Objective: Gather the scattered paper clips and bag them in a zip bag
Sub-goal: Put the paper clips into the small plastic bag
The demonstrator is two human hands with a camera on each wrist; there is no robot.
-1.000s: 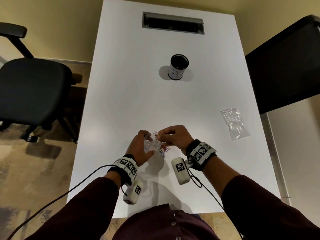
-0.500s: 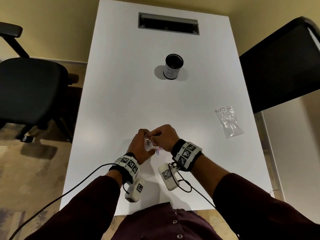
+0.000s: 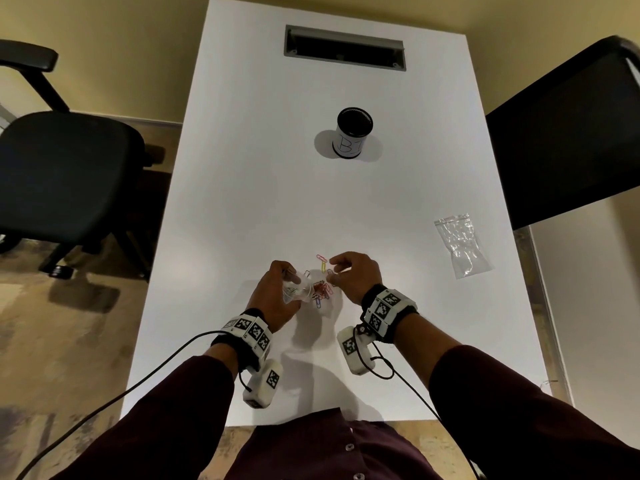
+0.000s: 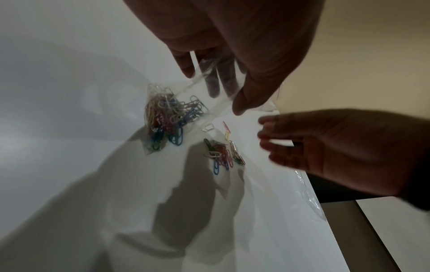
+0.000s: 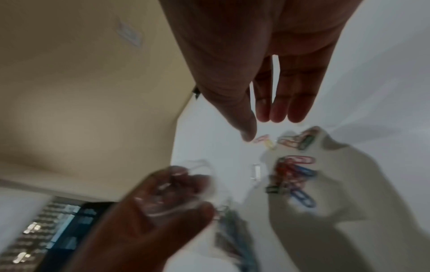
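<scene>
My left hand [image 3: 291, 277] grips the top of a clear zip bag [image 4: 172, 114] with several coloured paper clips in its bottom; the bag [image 3: 299, 289] hangs just above the white table [image 3: 242, 202]. To the right of the bag, a small heap of loose paper clips [image 3: 323, 289] lies on the table, with a red and a yellow clip [image 3: 322, 263] just beyond it. My right hand [image 3: 334, 268] hovers over these clips, fingers relaxed and holding nothing. In the left wrist view the loose clips [image 4: 223, 152] lie between the bag and the right hand [image 4: 279, 139].
A black cup marked B1 [image 3: 353, 136] stands mid-table. A second, empty clear bag [image 3: 462, 245] lies at the right edge. A cable slot [image 3: 344, 46] is at the far end. An office chair [image 3: 65, 174] stands left, a dark chair [image 3: 568, 133] right.
My right hand was at the bag's mouth against the left hand; it has drawn away to the right and opened. Loose clips now show on the table between the hands.
</scene>
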